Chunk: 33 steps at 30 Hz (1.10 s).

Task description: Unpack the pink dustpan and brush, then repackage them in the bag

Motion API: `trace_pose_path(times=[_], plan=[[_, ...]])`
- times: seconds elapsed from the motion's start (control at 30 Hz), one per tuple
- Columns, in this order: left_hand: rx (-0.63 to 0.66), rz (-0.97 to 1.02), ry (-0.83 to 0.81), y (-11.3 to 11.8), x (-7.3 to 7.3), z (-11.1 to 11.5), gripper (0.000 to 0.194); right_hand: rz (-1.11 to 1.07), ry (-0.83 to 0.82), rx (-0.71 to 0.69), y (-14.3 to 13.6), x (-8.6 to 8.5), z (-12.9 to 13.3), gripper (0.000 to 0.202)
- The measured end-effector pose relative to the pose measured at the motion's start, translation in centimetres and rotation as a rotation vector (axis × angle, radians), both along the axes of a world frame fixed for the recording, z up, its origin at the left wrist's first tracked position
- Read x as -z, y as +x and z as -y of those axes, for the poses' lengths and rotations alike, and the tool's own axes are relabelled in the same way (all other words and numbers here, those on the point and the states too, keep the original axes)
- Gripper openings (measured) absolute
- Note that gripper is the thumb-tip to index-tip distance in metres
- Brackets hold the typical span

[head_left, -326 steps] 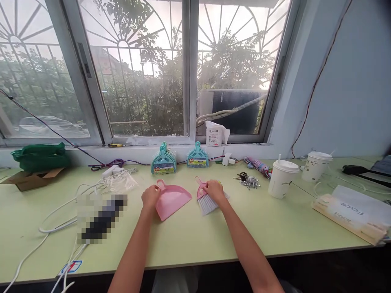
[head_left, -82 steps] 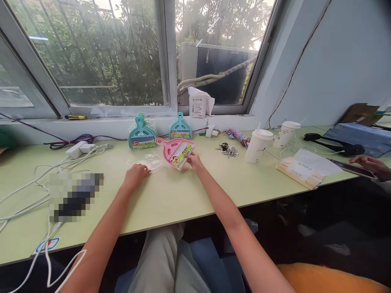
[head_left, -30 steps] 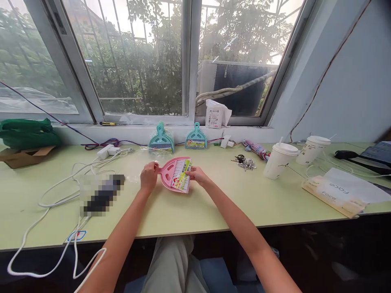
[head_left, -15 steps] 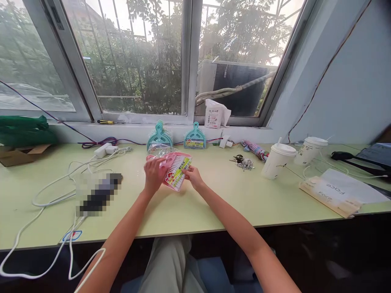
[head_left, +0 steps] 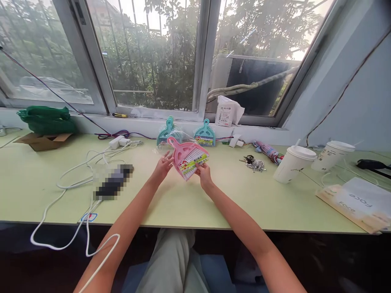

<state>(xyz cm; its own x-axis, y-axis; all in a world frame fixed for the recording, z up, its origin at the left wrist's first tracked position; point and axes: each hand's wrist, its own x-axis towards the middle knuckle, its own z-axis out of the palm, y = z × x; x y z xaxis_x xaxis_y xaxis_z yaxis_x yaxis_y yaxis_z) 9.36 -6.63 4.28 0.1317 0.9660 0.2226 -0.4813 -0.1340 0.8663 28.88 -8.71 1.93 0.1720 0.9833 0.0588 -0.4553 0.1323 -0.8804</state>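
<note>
A pink dustpan set point(head_left: 183, 152) with a white-bristled brush and a yellow label is tilted over the table, its handle pointing up and left. Clear plastic wrapping shows behind it. My right hand point(head_left: 204, 174) pinches its lower right edge, thumb over the label. At its left edge is my left hand point(head_left: 162, 167), fingers apart and loosely bent, close against the rim; whether they touch it is hard to see. Behind stand a stack of teal dustpan sets point(head_left: 169, 132) and a single teal dustpan set point(head_left: 205, 133), leaning by the wall.
White cables point(head_left: 73, 185) and a blurred dark object point(head_left: 114, 183) lie left. A cardboard box point(head_left: 45, 140) with a green bag point(head_left: 45, 120) is farther back. Rightward are keys point(head_left: 253, 163), white cups point(head_left: 295, 162) and a tissue pack point(head_left: 351, 205). The table's front edge point(head_left: 244, 228) is near.
My left hand has come off the front of the pink dustpan set to its left side, uncovering the handle. The set has turned to face me more. The camera view has shifted left.
</note>
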Motion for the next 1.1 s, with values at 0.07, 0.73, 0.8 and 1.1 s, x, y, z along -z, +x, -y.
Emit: trace_pose_path(times=[0.07,0.73,0.8,1.1], plan=[[0.035,-0.028,0.069,0.6,0.4,0.1,0.076,0.033,-0.030,0.025,0.0,0.1,-0.1,0.028],[0.219,-0.102,0.001,2.7,0.1,2.4,0.056,-0.091,0.096,-0.031,-0.9,-0.9,0.5,0.038],[0.192,-0.150,0.025,3.0,0.2,2.6,0.065,-0.098,0.101,-0.018,-1.0,-0.7,0.6,0.037],[0.062,-0.160,-0.009,5.0,1.6,3.0,0.065,-0.117,0.095,0.083,-1.0,-0.4,0.5,0.037]])
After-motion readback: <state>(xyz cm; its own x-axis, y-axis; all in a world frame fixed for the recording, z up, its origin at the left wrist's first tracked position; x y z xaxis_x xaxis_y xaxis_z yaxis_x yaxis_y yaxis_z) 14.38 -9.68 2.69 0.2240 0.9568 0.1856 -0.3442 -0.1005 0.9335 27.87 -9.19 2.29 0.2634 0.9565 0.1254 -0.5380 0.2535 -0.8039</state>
